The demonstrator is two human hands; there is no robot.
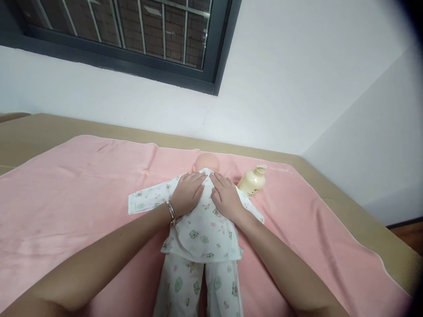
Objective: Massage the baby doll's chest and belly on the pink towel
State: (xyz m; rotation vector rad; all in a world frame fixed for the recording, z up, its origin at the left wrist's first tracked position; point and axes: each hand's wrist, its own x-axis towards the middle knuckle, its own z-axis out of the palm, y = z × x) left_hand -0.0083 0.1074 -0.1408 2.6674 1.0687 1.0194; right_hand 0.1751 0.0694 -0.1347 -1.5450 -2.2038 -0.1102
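A baby doll lies on a pink cloth, its bald head [206, 162] pointing away from me. It wears a white printed pajama top [205, 235] and matching pajama pants [180, 281]. My left hand [188, 192] rests flat on the upper left of the top, with a silver bracelet [171, 212] at the wrist. On the upper right, my right hand [227, 196] lies flat too, fingers stretched toward the collar. Both sets of fingertips nearly meet just below the head. The left sleeve [148, 199] spreads out sideways; my right forearm partly covers the other sleeve [253, 210].
A cream pump bottle [254, 180] leans beside the doll's right-hand sleeve. The pink cloth [82, 189] covers most of the wooden tabletop [66, 125]. Behind stand a white wall [264, 88] and a dark-framed window [132, 55] with bars.
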